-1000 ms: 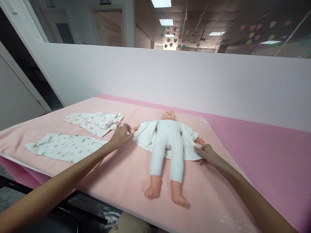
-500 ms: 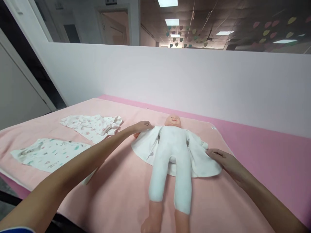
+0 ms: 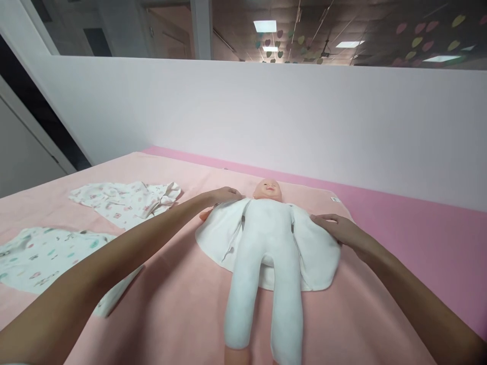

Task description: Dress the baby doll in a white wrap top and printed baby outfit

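A baby doll [image 3: 268, 190] lies face up, its head toward the wall and its legs toward me. Its body [image 3: 266, 228] and legs are white cloth. A white baby shirt [image 3: 317, 253] is spread open beneath and beside it, one front panel out to each side. My left hand [image 3: 226, 194] is closed at the shirt's upper left edge, by the doll's shoulder; its fingertips are partly hidden. On the other side, my right hand [image 3: 338, 228] has its fingers closed on the upper right part of the shirt.
A pink blanket [image 3: 182, 304] covers the bed. To the left lie a white garment with pink prints [image 3: 125, 203] and another with green prints [image 3: 49, 253]. A white wall [image 3: 266, 111] rises behind a pink border [image 3: 411, 228].
My right hand has moved up and inward along the shirt, and the right panel now lies smoother. My left hand stays by the shoulder. The camera view has shifted slightly closer.
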`<action>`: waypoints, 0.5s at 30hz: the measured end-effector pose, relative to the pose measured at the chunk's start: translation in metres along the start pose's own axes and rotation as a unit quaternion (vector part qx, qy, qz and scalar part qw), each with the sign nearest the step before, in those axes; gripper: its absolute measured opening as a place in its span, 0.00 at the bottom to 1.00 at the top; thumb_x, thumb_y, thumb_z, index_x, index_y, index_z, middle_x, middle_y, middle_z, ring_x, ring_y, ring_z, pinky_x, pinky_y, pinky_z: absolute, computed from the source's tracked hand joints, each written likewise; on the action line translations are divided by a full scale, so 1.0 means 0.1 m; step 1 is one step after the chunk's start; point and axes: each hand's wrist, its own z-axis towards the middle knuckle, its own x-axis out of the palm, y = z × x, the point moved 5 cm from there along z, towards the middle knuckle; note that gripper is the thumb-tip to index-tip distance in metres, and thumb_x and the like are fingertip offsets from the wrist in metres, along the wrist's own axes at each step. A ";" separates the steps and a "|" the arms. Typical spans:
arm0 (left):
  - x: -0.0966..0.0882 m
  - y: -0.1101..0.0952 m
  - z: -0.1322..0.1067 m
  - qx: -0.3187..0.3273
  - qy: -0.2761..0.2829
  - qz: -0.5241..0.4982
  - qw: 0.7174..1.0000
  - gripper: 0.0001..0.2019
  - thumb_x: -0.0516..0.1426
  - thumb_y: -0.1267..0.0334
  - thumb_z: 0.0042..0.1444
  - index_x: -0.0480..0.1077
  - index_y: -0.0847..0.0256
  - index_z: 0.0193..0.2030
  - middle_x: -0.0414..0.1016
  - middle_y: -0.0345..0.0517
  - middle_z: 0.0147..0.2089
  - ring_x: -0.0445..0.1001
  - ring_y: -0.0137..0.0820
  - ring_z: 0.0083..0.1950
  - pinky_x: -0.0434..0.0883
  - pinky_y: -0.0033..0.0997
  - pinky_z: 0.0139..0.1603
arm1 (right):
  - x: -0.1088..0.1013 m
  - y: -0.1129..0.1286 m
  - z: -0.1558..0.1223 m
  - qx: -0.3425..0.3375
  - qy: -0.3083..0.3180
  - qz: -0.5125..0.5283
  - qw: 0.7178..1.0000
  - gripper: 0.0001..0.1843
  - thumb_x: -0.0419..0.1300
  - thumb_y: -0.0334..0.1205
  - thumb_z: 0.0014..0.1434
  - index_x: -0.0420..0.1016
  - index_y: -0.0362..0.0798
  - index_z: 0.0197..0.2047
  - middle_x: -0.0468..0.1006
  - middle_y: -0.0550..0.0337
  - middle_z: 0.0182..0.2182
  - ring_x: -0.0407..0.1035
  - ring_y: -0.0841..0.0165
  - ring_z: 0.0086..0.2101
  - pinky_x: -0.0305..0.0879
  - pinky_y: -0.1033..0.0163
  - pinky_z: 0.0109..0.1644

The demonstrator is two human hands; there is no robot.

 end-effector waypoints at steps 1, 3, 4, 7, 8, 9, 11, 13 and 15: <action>0.01 -0.01 -0.01 0.000 0.006 -0.012 1.000 0.28 0.60 0.35 0.56 0.81 0.57 0.48 0.86 0.51 0.49 0.82 0.45 0.49 0.75 0.34 0.45 | -0.01 -0.02 0.02 0.031 0.019 0.008 0.999 0.32 0.70 0.70 0.55 0.83 0.51 0.49 0.86 0.41 0.46 0.81 0.50 0.36 0.74 0.52 0.31; 0.06 0.00 -0.03 0.000 0.026 -0.042 0.999 0.26 0.60 0.37 0.58 0.80 0.58 0.49 0.85 0.50 0.50 0.81 0.42 0.50 0.75 0.33 0.45 | -0.05 -0.08 -0.01 0.041 0.040 0.019 0.998 0.33 0.71 0.68 0.54 0.82 0.51 0.52 0.86 0.44 0.45 0.79 0.53 0.34 0.72 0.53 0.32; 0.07 0.01 -0.04 0.006 0.028 -0.053 0.998 0.25 0.59 0.38 0.59 0.79 0.58 0.49 0.85 0.49 0.51 0.81 0.41 0.50 0.74 0.33 0.45 | -0.06 -0.11 -0.05 0.023 0.047 0.014 0.999 0.33 0.71 0.69 0.54 0.82 0.52 0.52 0.86 0.46 0.42 0.78 0.55 0.33 0.71 0.54 0.32; 0.12 0.03 -0.06 0.038 0.004 -0.051 0.998 0.21 0.57 0.42 0.64 0.77 0.58 0.48 0.83 0.47 0.50 0.79 0.39 0.50 0.74 0.33 0.46 | -0.05 -0.20 -0.26 -0.025 0.057 -0.031 0.998 0.29 0.69 0.70 0.55 0.81 0.53 0.43 0.83 0.54 0.34 0.74 0.59 0.31 0.67 0.58 0.32; 0.12 0.03 -0.06 0.054 -0.020 -0.036 0.998 0.20 0.56 0.44 0.65 0.76 0.58 0.48 0.82 0.48 0.49 0.79 0.39 0.50 0.74 0.34 0.47 | -0.04 -0.21 -0.34 -0.038 0.054 -0.051 0.996 0.27 0.68 0.70 0.56 0.80 0.53 0.39 0.81 0.56 0.32 0.73 0.61 0.31 0.65 0.59 0.33; 0.10 0.01 -0.06 0.079 -0.058 -0.012 0.995 0.17 0.56 0.47 0.66 0.75 0.59 0.47 0.81 0.49 0.49 0.78 0.40 0.50 0.74 0.37 0.49 | -0.02 -0.22 -0.40 -0.050 0.049 -0.067 0.995 0.27 0.66 0.69 0.58 0.77 0.52 0.34 0.78 0.59 0.29 0.70 0.62 0.30 0.63 0.61 0.33; 0.04 -0.11 -0.10 0.156 -0.162 0.051 0.973 0.13 0.56 0.53 0.66 0.73 0.59 0.48 0.79 0.52 0.50 0.75 0.43 0.51 0.72 0.43 0.53 | 0.02 -0.21 -0.51 -0.079 0.029 -0.080 0.993 0.29 0.62 0.70 0.62 0.72 0.51 0.30 0.72 0.62 0.26 0.65 0.65 0.29 0.59 0.62 0.32; 0.00 -0.36 -0.20 0.257 -0.249 0.106 0.928 0.09 0.55 0.59 0.67 0.72 0.59 0.49 0.77 0.54 0.51 0.72 0.44 0.54 0.70 0.46 0.57 | 0.04 -0.20 -0.60 -0.108 -0.011 -0.068 0.992 0.29 0.58 0.69 0.65 0.71 0.51 0.30 0.71 0.62 0.27 0.63 0.66 0.29 0.59 0.62 0.33; 0.05 -0.67 -0.30 0.347 -0.263 0.128 0.891 0.09 0.53 0.61 0.69 0.71 0.59 0.51 0.76 0.54 0.52 0.72 0.43 0.54 0.69 0.47 0.59 | 0.06 -0.24 -0.70 -0.126 -0.058 -0.053 0.989 0.28 0.57 0.68 0.66 0.71 0.52 0.32 0.72 0.61 0.30 0.65 0.65 0.31 0.60 0.62 0.34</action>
